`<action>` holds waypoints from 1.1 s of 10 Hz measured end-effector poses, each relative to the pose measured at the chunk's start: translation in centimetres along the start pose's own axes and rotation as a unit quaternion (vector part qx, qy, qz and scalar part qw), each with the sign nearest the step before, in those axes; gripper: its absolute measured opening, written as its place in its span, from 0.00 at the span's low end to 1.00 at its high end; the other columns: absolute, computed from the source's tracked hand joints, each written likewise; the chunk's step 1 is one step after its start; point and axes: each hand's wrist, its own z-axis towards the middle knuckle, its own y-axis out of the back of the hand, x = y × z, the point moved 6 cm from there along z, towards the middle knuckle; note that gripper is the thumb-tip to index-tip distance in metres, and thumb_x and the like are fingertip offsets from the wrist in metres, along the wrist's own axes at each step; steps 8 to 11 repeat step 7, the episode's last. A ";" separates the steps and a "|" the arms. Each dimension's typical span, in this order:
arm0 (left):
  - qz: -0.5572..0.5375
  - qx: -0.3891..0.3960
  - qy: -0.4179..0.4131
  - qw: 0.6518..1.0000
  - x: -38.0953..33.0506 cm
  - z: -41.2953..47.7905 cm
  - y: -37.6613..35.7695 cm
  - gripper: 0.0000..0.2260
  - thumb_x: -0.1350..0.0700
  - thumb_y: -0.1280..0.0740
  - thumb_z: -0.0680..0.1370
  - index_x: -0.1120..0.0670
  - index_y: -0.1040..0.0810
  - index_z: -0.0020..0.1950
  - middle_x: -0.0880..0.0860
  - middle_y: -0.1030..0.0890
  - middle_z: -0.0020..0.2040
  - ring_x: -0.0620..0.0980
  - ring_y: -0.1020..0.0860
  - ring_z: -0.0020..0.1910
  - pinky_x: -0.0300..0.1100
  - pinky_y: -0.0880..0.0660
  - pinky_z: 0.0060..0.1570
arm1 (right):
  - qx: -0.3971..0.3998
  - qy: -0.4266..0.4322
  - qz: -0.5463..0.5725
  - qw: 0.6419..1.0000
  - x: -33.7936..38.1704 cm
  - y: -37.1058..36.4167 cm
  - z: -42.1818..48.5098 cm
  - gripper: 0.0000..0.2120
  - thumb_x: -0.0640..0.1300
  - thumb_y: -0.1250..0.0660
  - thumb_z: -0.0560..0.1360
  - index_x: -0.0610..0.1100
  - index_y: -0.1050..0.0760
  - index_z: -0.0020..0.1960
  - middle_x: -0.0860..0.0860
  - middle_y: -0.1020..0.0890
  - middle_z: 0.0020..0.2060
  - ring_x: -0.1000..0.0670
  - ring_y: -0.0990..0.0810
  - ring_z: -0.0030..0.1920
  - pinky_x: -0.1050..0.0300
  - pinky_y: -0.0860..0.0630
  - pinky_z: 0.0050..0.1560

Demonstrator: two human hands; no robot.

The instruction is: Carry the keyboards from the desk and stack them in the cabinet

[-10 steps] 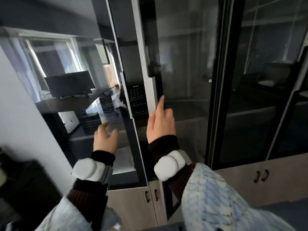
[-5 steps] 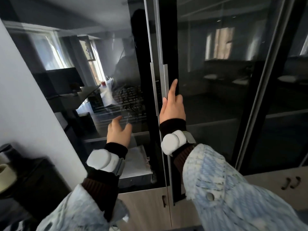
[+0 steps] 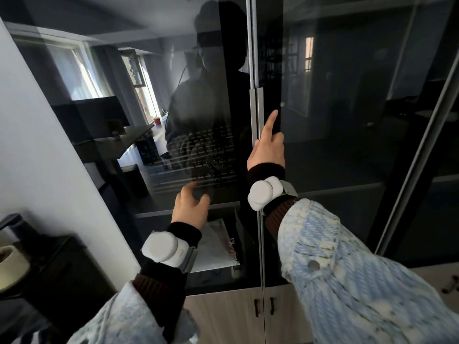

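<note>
Both glass doors have swung shut since a second ago, when the left one stood ajar, and now their two silver handles meet edge to edge down the middle of the cabinet. Nearest the camera come the pale blue knitted sleeves, each wrist wearing a white puck-shaped tracker on a grey strap. Left hand hovers in front of the left door's glass, fingers loosely spread and slightly curled, gripping nothing; whether it actually touches the pane is hard to say. Right hand is up at the handles, index finger stretched straight along the right door's frame, the others half folded, and it too holds nothing. Low at the left sits a dark cabinet top with a pale roll at the frame edge. Below the glass run the wood-grain lower doors with small dark pulls. Behind the left pane, a white box lies on the lower shelf, and above it the keyboards lie on the shelf, key rows faint through the reflection of a desk, monitor and bright windows.
</note>
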 end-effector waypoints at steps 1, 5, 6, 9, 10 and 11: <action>0.014 0.003 0.017 1.000 1.0 0.2 0.1 0.23 0.56 0.39 0.78 0.57 0.36 0.74 0.58 0.32 0.72 0.55 0.30 0.69 0.42 0.34 0.64 | 0.009 0.000 -0.009 1.000 -0.1 -0.7 0.2 0.39 0.36 0.42 0.78 0.50 0.64 0.78 0.43 0.30 0.57 0.44 0.26 0.54 0.51 0.25 0.54; 0.088 0.100 0.057 0.989 -1.4 -1.5 -4.3 0.25 0.49 0.42 0.80 0.59 0.37 0.74 0.59 0.32 0.72 0.58 0.32 0.70 0.45 0.34 0.65 | 0.070 -0.027 -0.030 0.997 -3.3 2.7 -1.5 0.29 0.48 0.40 0.78 0.45 0.45 0.76 0.42 0.31 0.64 0.42 0.30 0.64 0.46 0.30 0.62; 0.101 0.101 0.033 0.989 -3.9 -2.3 -5.1 0.25 0.45 0.46 0.81 0.60 0.32 0.70 0.60 0.27 0.69 0.59 0.29 0.68 0.44 0.32 0.63 | 0.078 -0.051 0.030 0.995 -4.7 4.8 -2.1 0.20 0.50 0.40 0.78 0.41 0.33 0.66 0.43 0.26 0.62 0.42 0.27 0.63 0.49 0.29 0.59; 0.060 0.067 0.013 0.996 -7.8 -3.0 -4.6 0.26 0.42 0.50 0.81 0.60 0.23 0.61 0.63 0.22 0.63 0.60 0.24 0.63 0.46 0.30 0.60 | 0.132 -0.051 0.104 0.984 -4.3 7.3 -1.8 0.15 0.53 0.43 0.79 0.41 0.30 0.53 0.42 0.20 0.53 0.41 0.21 0.55 0.55 0.31 0.46; 0.060 0.067 0.013 0.996 -7.8 -3.0 -4.6 0.26 0.42 0.50 0.81 0.60 0.23 0.61 0.63 0.22 0.63 0.60 0.24 0.63 0.46 0.30 0.60 | 0.132 -0.051 0.104 0.984 -4.3 7.3 -1.8 0.15 0.53 0.43 0.79 0.41 0.30 0.53 0.42 0.20 0.53 0.41 0.21 0.55 0.55 0.31 0.46; 0.060 0.067 0.013 0.996 -7.8 -3.0 -4.6 0.26 0.42 0.50 0.81 0.60 0.23 0.61 0.63 0.22 0.63 0.60 0.24 0.63 0.46 0.30 0.60 | 0.132 -0.051 0.104 0.984 -4.3 7.3 -1.8 0.15 0.53 0.43 0.79 0.41 0.30 0.53 0.42 0.20 0.53 0.41 0.21 0.55 0.55 0.31 0.46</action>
